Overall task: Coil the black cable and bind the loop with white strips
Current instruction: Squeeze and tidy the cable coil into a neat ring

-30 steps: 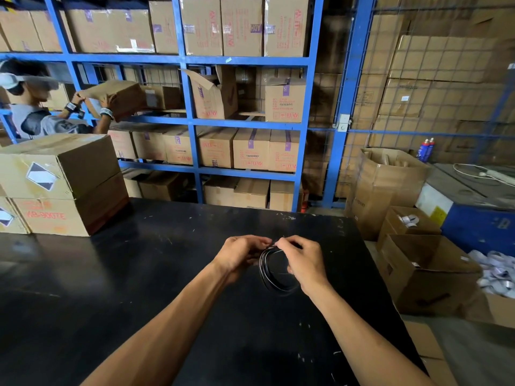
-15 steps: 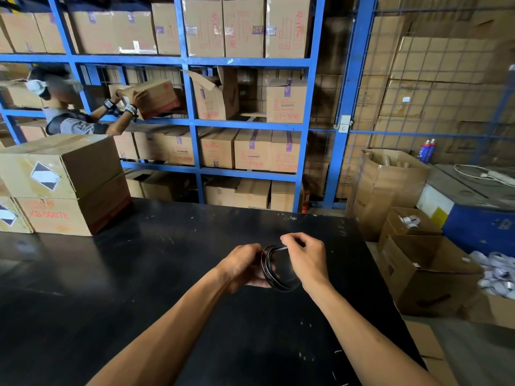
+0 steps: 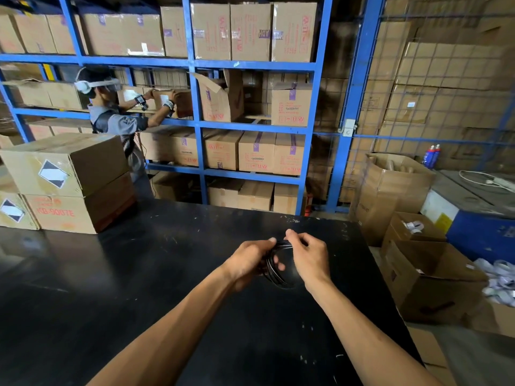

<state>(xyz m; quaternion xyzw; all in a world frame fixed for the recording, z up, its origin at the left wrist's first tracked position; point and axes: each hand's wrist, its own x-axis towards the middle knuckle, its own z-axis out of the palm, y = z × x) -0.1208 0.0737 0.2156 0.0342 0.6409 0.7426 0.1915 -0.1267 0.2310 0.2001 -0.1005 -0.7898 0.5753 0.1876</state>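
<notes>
Forearms are stretched forward from the near edge of the view, over the black worktop (image 3: 172, 274), which is bare beneath them apart from small pale scuffs. At their ends, the black cable (image 3: 274, 273) is held in the air just above the surface, already gathered into a small loop of several turns. The left hand (image 3: 248, 261) is closed around the loop's left side, with one fingertip seen poking through the ring. The right hand (image 3: 309, 257) is closed on the top of the loop, where the strands are pinched between thumb and forefinger. A thin pale line is seen across the strands at that pinch; whether it is a white strip or only a highlight on the cable cannot be told.

Coiling is judged to be done, or very nearly so, since no loose tail is seen trailing on the worktop. Binding is judged to be at its start at most: no clearly wrapped strip can be made out on the loop, so the ties are probably left to be put on.

Farther off, stacked cartons (image 3: 69, 182) are set at the worktop's far left corner, and open boxes (image 3: 426, 277) stand to the right. Beyond, another person (image 3: 117, 118) is occupied at the blue shelving (image 3: 195, 65).
</notes>
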